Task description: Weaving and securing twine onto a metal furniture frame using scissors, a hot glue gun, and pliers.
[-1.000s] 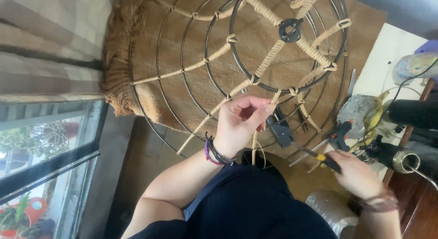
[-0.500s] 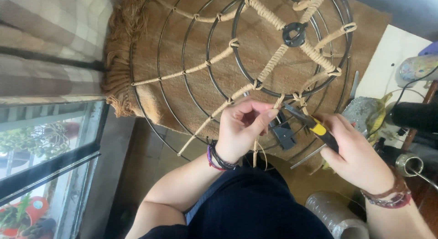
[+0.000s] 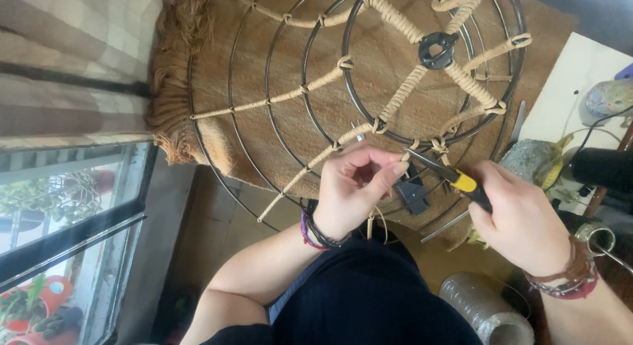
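Note:
A round black wire frame (image 3: 277, 75) with concentric rings lies on a brown woven mat (image 3: 217, 121). Several spokes are wrapped in tan cord (image 3: 402, 94) and meet at a black hub (image 3: 438, 50). My left hand (image 3: 356, 190) pinches a strand of the cord at the frame's near rim. My right hand (image 3: 517, 216) grips a pair of pliers with yellow and black handles (image 3: 461, 181); their tips point at the spot my left fingers hold. Loose cord ends (image 3: 374, 223) hang below my left wrist.
A spool of clear thread (image 3: 484, 309) lies at the bottom right. A white table (image 3: 560, 101) at the right carries a grey lump, cables and a black cylinder. A window (image 3: 59, 226) with potted plants outside is at the left. A small black clip (image 3: 414, 195) sits by the rim.
My right hand rose from the right with the pliers and brought their tips up to the cord held by my left hand. My left hand stayed at the rim.

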